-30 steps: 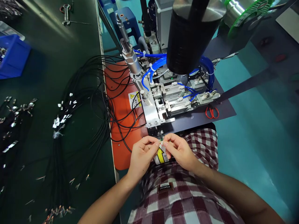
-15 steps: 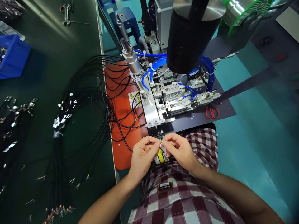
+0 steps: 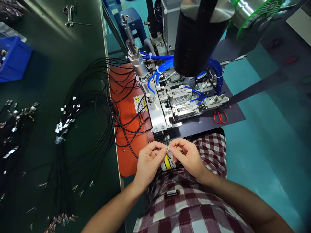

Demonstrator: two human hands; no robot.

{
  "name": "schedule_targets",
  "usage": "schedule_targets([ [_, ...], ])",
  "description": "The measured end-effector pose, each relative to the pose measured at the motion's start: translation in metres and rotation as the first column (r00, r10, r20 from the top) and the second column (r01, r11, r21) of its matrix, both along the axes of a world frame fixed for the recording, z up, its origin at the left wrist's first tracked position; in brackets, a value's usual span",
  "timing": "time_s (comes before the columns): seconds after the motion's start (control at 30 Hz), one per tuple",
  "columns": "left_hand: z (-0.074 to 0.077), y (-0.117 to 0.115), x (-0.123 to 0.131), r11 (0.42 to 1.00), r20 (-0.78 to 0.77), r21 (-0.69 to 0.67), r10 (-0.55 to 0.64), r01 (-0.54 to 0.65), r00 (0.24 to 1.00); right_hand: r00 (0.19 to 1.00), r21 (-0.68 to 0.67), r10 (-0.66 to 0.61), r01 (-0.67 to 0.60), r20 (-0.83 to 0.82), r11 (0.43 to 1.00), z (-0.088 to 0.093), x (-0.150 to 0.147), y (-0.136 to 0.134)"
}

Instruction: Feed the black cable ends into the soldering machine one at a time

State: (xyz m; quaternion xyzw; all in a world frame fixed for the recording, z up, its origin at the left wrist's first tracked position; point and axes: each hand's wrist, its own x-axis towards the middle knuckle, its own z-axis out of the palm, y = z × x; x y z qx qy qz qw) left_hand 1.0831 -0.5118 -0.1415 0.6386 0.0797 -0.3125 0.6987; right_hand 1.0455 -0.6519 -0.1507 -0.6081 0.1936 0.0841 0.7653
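Note:
My left hand [image 3: 149, 163] and my right hand [image 3: 188, 158] meet fingertip to fingertip at the front of a metal machine [image 3: 159, 121]. Both are closed in a pinch on thin, pale wires [image 3: 167, 147]; a little of the wires shows between the fingertips, and the rest is hidden by the fingers. Just below the fingertips is a label with a yellow arrow [image 3: 167, 161]. Black cables [image 3: 127, 132] run over the orange board [image 3: 128, 165] to the left of my left hand, one of them passing down toward it.
On the dark table [image 3: 97, 207] at left lie a bundle of black cables [image 3: 60, 168] with metal connectors, a blue bin [image 3: 17, 61] and a wrench [image 3: 69, 16]. Red-handled scissors [image 3: 220, 117] rest right of the machine. A black cylinder [image 3: 195, 42] hangs overhead, near a wire spool [image 3: 252, 16].
Both hands stay at nearly the same spot, still pinching the wires. The fingertips have shifted only very slightly.

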Motion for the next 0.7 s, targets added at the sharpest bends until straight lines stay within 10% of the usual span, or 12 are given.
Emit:
schedule_targets([
  [0.7,-0.0039,0.0001,-0.0008,1.000,0.005,-0.005,0.006,-0.006,1.000,1.000,0.022,-0.023,0.023,0.014,1.000,-0.0041,0.0013,0.0050],
])
